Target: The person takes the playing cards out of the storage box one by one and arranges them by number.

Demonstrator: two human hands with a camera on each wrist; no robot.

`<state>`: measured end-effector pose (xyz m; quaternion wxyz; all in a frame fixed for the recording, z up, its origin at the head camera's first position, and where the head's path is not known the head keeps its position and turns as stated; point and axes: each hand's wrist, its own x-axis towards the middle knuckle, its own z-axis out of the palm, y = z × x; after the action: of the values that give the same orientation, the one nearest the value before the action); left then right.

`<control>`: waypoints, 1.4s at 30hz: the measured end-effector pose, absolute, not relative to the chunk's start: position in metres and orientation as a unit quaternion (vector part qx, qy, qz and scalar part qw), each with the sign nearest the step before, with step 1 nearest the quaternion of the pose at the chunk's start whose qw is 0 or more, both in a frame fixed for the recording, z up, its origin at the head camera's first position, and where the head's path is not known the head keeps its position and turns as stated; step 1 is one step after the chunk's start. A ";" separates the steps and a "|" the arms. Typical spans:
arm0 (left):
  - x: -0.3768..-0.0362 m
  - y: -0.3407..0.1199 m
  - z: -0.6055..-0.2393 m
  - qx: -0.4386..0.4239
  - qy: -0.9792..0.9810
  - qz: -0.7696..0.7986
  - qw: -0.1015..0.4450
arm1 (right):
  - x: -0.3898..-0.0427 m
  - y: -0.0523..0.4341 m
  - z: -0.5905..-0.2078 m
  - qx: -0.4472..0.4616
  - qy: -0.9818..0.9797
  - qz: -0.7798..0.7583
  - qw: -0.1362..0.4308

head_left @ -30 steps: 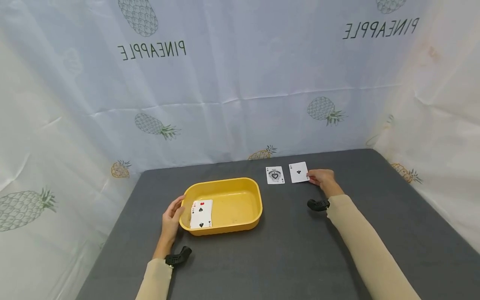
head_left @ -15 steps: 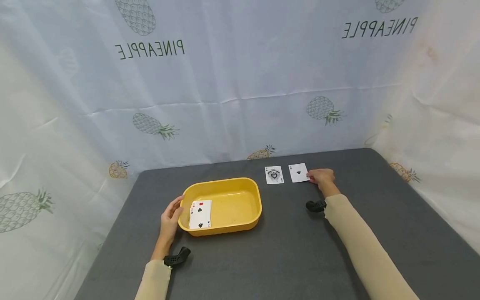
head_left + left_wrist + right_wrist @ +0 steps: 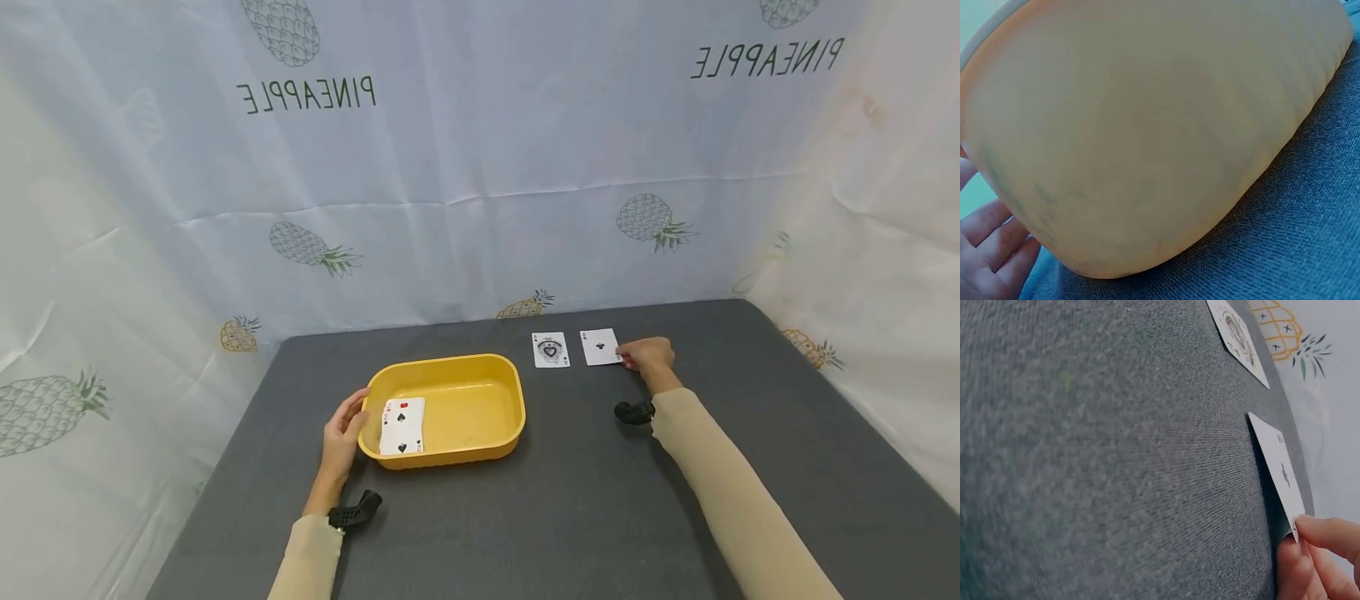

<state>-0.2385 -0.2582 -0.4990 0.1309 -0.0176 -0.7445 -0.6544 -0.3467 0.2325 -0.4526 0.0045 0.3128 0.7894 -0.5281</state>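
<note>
My right hand (image 3: 648,358) pinches the lower right corner of an ace of clubs playing card (image 3: 597,344) between thumb and fingers. In the right wrist view the card (image 3: 1275,465) tilts, its held side off the dark cloth and a shadow beneath. Left of it lies an ace of spades card (image 3: 551,349), face up. My left hand (image 3: 344,429) holds the left end of a yellow plastic tray (image 3: 480,455), fingers (image 3: 1004,240) against its outer wall. Inside the tray's left end, several overlapping cards (image 3: 402,426) lie face up, a two of spades on top.
A dark grey cloth covers the table (image 3: 525,525). A white curtain (image 3: 480,150) printed with pineapples hangs behind the back edge and along both sides. Each wrist wears a black camera mount, such as the right one (image 3: 634,412).
The ace of clubs has shifted very slightly toward me in my right hand's pinch. My left hand and the tray stay in place; the head view sways a little.
</note>
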 end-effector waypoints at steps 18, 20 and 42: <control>-0.239 -0.259 -0.497 -0.010 -0.747 -0.652 0.129 | -0.344 0.238 -0.458 0.272 0.798 -0.538 0.012; -0.240 -0.259 -0.497 -0.007 -0.750 -0.650 0.127 | -0.343 0.238 -0.457 0.267 0.780 -0.565 0.025; -0.241 -0.259 -0.498 -0.002 -0.747 -0.653 0.125 | -0.288 0.163 -0.430 0.063 0.757 -0.633 0.148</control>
<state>-0.2411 -0.2586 -0.4976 0.1247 -0.0023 -0.7472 -0.6527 -0.2879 0.1634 -0.4299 0.1475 0.0627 0.7573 -0.6331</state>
